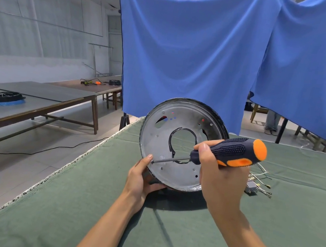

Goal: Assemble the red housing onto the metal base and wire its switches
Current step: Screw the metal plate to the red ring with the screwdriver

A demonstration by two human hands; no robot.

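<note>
The round metal base (180, 172) stands tilted on its edge on the green cloth, its silver underside facing me, with a black-rimmed hole in the middle. Bits of red show through small holes near its top. My left hand (141, 179) grips its lower left rim, thumb on the face. My right hand (220, 177) holds a black and orange screwdriver (234, 151); its tip touches the plate beside my left thumb. A small grey switch part with white wires (259, 184) lies on the cloth to the right.
The green-covered table (166, 226) ends in a frayed edge at the left. A blue curtain (187, 54) hangs behind. Long wooden tables (37, 99) at the left carry a black and blue ring, cables and tools. A person's legs show at the far right.
</note>
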